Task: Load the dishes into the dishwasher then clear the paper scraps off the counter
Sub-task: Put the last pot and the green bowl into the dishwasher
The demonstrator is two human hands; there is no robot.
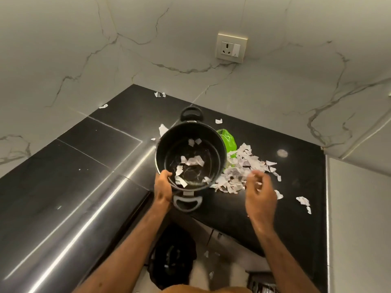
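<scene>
Two bare forearms reach in from below. The left hand (pixel 163 187) grips the near rim of a black two-handled pot (pixel 169 149) at the near edge of a dark counter (pixel 296 176). Torn paper scraps (pixel 191 160) lie inside the pot. The right hand (pixel 261 197), blurred, hovers right of the pot, fingers loosely curled; whether it pinches paper is unclear. A paper pile (pixel 243 172) lies just right of the pot, beside a green item (pixel 228 140).

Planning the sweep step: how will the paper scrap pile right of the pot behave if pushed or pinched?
Likely very light and floppy: the paper scrap pile is thin, torn, curled pieces. A push would probably scatter it rather than slide it whole; strays already dot the counter. A pinch likely lifts only a few pieces.
</scene>
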